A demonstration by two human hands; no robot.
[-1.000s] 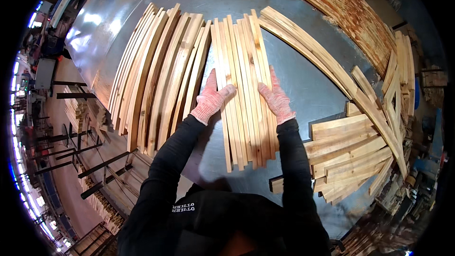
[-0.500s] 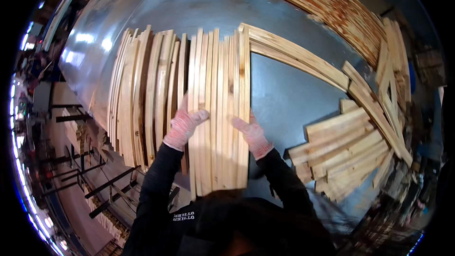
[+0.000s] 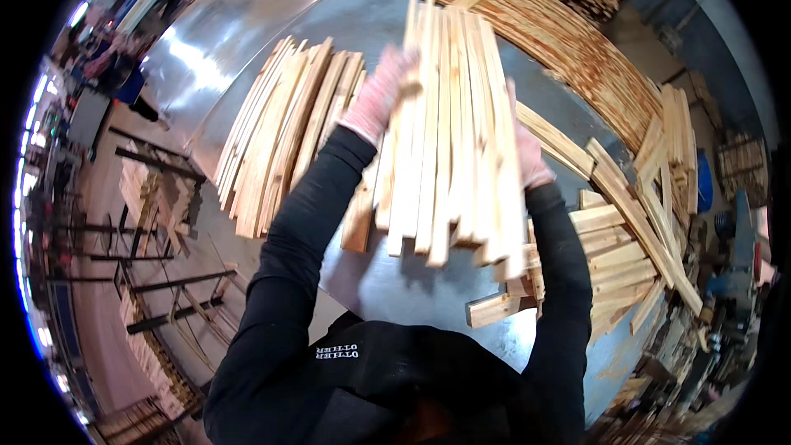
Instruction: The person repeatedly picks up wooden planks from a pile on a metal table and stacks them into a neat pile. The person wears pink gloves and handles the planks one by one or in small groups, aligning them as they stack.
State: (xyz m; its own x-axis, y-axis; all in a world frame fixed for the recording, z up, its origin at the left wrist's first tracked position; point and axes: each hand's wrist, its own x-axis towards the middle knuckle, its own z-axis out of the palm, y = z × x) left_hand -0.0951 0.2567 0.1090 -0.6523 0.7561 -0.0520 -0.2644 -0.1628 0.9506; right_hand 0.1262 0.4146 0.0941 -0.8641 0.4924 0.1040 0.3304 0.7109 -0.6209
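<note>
A thick bundle of pale wooden strips [image 3: 449,132] lies lengthwise in front of me, its near ends uneven and casting a shadow on the metal table [image 3: 395,284]. My left hand [image 3: 381,97], in a pink-and-white knit glove, presses on the bundle's left side toward the far end, its fingers blurred. On the opposite side my right hand [image 3: 531,155], gloved alike, grips the edge; the strips partly hide its fingers. The bundle is held between both hands. Left of it rests another row of wooden strips [image 3: 284,136], untouched.
Shorter wood pieces [image 3: 614,255] lie fanned out at the right, beside long boards [image 3: 647,218]. A streaky brown wooden sheet [image 3: 552,45] spans the far side, with loose pieces on it. Black metal racks [image 3: 161,156] stand on the floor at the left.
The bundle has shifted away from me and to the right, its strips now tilted and spread at the near ends. Both hands moved along with it, my arms reaching farther out.
</note>
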